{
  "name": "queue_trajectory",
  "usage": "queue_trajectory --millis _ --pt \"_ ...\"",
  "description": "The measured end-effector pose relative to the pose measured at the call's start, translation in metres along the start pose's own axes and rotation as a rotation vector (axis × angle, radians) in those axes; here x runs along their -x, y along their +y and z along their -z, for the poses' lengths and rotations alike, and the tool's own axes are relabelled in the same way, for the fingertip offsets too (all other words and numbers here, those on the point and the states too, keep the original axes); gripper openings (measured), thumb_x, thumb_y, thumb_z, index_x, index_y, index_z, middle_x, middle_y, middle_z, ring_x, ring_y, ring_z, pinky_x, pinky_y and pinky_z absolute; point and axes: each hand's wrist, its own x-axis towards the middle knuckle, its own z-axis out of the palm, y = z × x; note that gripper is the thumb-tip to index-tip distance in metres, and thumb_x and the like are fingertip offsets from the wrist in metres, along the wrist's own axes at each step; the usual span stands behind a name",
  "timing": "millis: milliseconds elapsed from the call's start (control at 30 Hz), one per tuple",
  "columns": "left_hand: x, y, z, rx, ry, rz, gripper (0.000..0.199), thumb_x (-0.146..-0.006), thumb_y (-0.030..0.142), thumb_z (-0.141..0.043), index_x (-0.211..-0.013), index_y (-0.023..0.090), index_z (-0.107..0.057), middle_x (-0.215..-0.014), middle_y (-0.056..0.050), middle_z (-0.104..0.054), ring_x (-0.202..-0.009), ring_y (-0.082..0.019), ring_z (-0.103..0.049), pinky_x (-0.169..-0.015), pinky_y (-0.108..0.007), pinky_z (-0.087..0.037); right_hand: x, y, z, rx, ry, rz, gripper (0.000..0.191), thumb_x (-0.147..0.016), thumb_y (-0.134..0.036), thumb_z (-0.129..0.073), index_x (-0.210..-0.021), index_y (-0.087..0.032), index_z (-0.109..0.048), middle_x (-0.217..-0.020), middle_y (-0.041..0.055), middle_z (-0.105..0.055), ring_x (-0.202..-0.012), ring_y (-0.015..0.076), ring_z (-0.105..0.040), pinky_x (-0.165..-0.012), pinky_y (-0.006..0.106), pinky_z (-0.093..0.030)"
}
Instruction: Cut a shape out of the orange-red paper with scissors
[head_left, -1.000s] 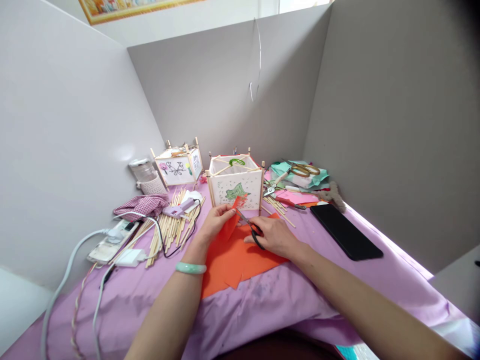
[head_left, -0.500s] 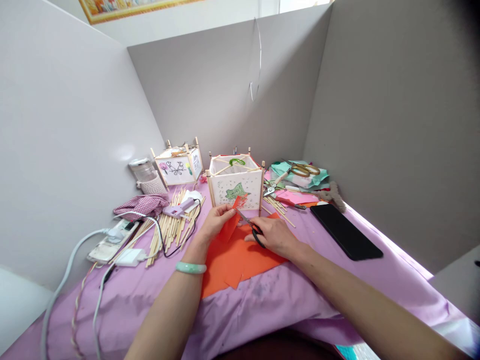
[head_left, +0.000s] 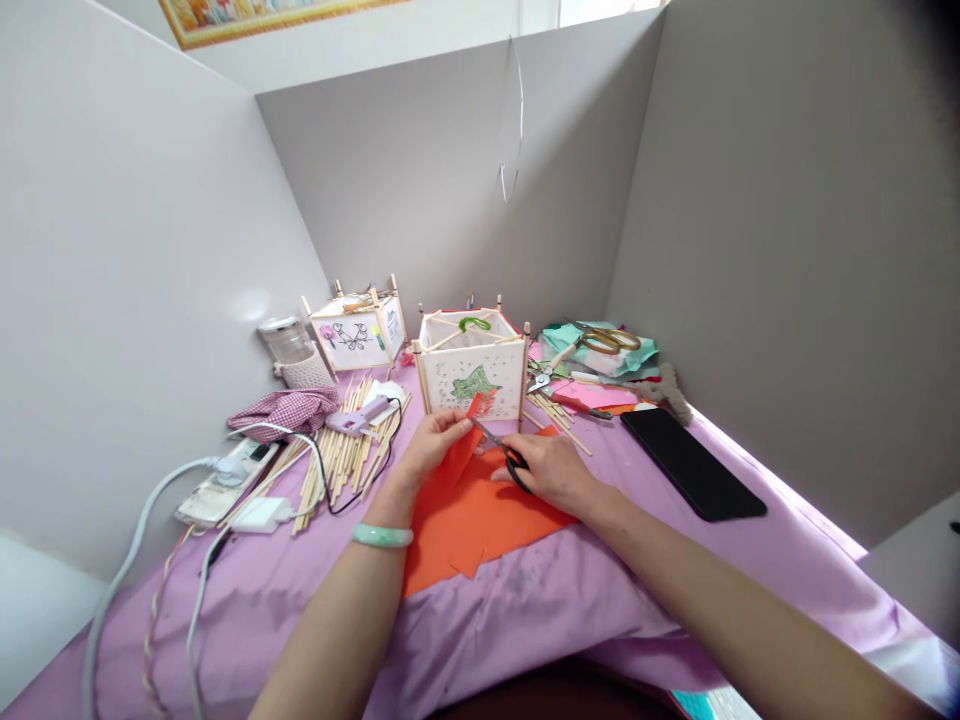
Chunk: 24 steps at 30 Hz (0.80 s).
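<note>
Between thumb and fingers, my left hand (head_left: 435, 447) pinches a small folded-looking piece of orange paper (head_left: 459, 460). My right hand (head_left: 553, 468) is closed on black-handled scissors (head_left: 514, 462), whose blades point left and reach the edge of that piece near my left fingertips. Below both hands a larger orange sheet (head_left: 487, 515) lies on the purple tablecloth, with a cut notch at its front edge. Just beyond the hands stands a white box lantern (head_left: 474, 368) with stick corners and a green drawing on its front.
A second lantern (head_left: 356, 335) and a glass jar (head_left: 289, 345) stand back left. Wooden sticks (head_left: 349, 455), a glue gun (head_left: 358, 415) and a power strip (head_left: 225, 485) with cables lie left. Right are a black phone (head_left: 690, 463), pliers (head_left: 581, 397) and gold-handled scissors (head_left: 609, 340).
My right hand and the scissors have shifted very slightly to the right. My left hand and the orange piece stay almost in place.
</note>
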Motion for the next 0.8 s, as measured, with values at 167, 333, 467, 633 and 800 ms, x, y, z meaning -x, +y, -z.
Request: queue_trajectory --millis 167,333,467,633,800 --pt "0.0014 0.0033 -0.0031 -0.056 -0.036 -0.016 0.026 -0.067 0.035 -0.070 -0.076 0.012 -0.062 -0.071 -0.005 -0.066 -0.063 -0.015 -0.061 -0.061 -0.025 -0.045 0.0006 -0.0044 0.0035 -0.003 -0.005 -0.003 0.037 -0.079 -0.051 -0.058 -0.100 -0.021 -0.060 -0.086 0.0041 -0.067 -0.074 0.0168 -0.062 -0.062 0.025 -0.038" --pt "0.0006 0.0051 -0.0047 -0.072 -0.084 -0.058 0.023 -0.069 0.032 -0.069 -0.077 0.011 -0.065 -0.078 -0.006 -0.067 -0.072 -0.015 -0.060 -0.072 -0.026 -0.045 0.0001 -0.0069 0.0054 -0.012 -0.011 -0.004 0.038 -0.077 -0.052 -0.059 -0.099 -0.020 -0.059 -0.088 0.0039 -0.067 -0.075 0.0165 -0.061 -0.062 0.025 -0.038" --pt "-0.0002 0.0034 -0.0034 -0.092 -0.075 -0.058 0.023 -0.069 0.032 -0.069 -0.075 0.011 -0.064 -0.076 -0.005 -0.067 -0.071 -0.015 -0.060 -0.071 -0.026 -0.044 -0.0004 -0.0060 0.0042 -0.017 -0.029 -0.010 0.038 -0.078 -0.052 -0.058 -0.098 -0.021 -0.059 -0.089 0.0039 -0.067 -0.077 0.0172 -0.062 -0.063 0.025 -0.039" --pt "0.0021 0.0031 -0.0037 -0.058 -0.083 0.011 0.022 -0.070 0.033 -0.067 -0.074 0.012 -0.060 -0.068 -0.005 -0.066 -0.061 -0.016 -0.061 -0.062 -0.026 -0.046 -0.0004 -0.0041 0.0022 -0.009 -0.012 -0.010 0.038 -0.078 -0.054 -0.057 -0.099 -0.022 -0.059 -0.088 0.0029 -0.067 -0.077 0.0175 -0.062 -0.064 0.025 -0.039" --pt "0.0046 0.0054 -0.0056 -0.019 -0.101 0.032 0.024 -0.070 0.034 -0.067 -0.074 0.012 -0.058 -0.066 -0.005 -0.066 -0.060 -0.018 -0.063 -0.060 -0.028 -0.048 -0.0004 -0.0032 0.0017 0.007 -0.007 -0.015 0.039 -0.078 -0.054 -0.058 -0.100 -0.022 -0.060 -0.088 0.0025 -0.068 -0.077 0.0174 -0.062 -0.064 0.025 -0.039"
